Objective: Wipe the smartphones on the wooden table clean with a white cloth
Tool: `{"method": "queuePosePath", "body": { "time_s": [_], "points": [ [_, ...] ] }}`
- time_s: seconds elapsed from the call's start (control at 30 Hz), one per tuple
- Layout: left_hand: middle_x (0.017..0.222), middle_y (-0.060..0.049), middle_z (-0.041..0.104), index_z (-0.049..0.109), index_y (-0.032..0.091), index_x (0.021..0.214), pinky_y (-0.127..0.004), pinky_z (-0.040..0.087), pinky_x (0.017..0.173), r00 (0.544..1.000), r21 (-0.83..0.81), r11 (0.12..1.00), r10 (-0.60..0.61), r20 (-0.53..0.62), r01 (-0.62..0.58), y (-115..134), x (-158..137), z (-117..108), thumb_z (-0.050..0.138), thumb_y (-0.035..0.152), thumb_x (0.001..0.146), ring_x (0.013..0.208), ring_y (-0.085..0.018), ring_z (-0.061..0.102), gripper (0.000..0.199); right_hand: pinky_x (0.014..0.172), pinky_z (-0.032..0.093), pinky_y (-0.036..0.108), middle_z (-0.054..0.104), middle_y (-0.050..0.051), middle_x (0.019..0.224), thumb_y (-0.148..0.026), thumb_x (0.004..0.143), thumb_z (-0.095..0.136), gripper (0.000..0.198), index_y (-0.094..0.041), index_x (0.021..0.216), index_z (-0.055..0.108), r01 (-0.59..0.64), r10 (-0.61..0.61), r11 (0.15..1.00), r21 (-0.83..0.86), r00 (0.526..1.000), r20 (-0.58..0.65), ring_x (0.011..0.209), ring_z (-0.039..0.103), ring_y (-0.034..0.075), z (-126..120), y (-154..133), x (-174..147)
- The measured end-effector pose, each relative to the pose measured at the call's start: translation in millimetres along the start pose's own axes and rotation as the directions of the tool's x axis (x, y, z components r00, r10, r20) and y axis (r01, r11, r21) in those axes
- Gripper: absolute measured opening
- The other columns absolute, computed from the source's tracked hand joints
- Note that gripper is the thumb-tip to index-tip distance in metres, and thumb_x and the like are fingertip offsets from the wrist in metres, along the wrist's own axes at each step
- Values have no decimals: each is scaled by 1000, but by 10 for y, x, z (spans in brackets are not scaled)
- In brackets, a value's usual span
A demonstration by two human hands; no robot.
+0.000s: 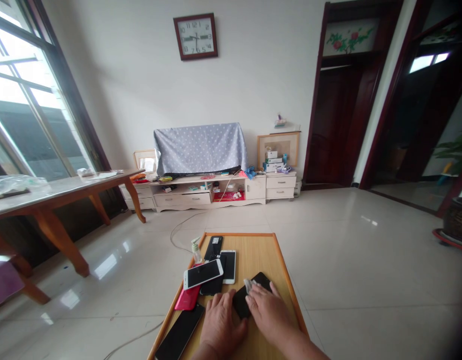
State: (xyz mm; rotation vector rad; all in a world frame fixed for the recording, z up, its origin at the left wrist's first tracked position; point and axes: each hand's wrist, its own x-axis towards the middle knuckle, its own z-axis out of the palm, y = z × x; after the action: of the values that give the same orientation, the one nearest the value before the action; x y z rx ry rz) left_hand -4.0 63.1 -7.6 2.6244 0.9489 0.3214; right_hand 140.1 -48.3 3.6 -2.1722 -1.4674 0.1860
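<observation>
1. Right hand [267, 309] presses a small whitish wipe [249, 285] onto a glossy black phone [249, 295]; left hand [220, 320] lies flat, steadying its near edge.
2. Beyond the left hand, more phones [210, 272] overlap on the wooden table [283, 280].
3. Pale tiled floor [347, 260] lies around.

The wall clock [195, 36], in its dark red square frame, carries the only readable marks: hour numerals round its white face, with 12 at the top, 6 at the bottom, and 7, 8, 10 and 11 down the left. Print on the stacked boxes [273, 161] is too small to read.
</observation>
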Motion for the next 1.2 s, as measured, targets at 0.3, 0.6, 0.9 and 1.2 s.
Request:
{"method": "queuePosePath", "body": {
  "time_s": [0.3,0.6,0.9,1.2],
  "points": [
    [136,-9,61,47,21,141,-40,30,109,999,-2,1000,-13,37,13,-41,12,28,53,38,76,126,-29,50,68,122,16,48,54,9,146,-37,104,30,48,-23,143,54,113,-115,991,68,993,35,138,46,24,276,-225,-65],
    [133,-11,62,47,20,139,-42,36,107,998,-26,999,28,-59,-29,-70,29,85,58,48,74,122,-30,53,72,122,16,49,52,10,148,-35,103,28,49,-19,137,60,8,-8,1000,4,1000,-13,140,44,25,202,-135,163],
    [135,-11,61,47,22,140,-44,36,109,997,-2,999,43,-68,-44,-99,43,127,60,44,71,125,-32,53,74,122,12,48,51,7,149,-34,102,29,48,-23,138,59,29,-29,1000,9,1000,-3,141,42,22,243,-16,239],
    [136,-11,60,44,21,143,-43,35,110,999,4,999,35,-42,-35,-105,55,137,58,42,72,126,-31,52,74,123,13,50,49,11,150,-35,102,31,49,-19,141,57,54,-54,998,-22,998,22,141,41,27,261,30,166]
  ]
}}
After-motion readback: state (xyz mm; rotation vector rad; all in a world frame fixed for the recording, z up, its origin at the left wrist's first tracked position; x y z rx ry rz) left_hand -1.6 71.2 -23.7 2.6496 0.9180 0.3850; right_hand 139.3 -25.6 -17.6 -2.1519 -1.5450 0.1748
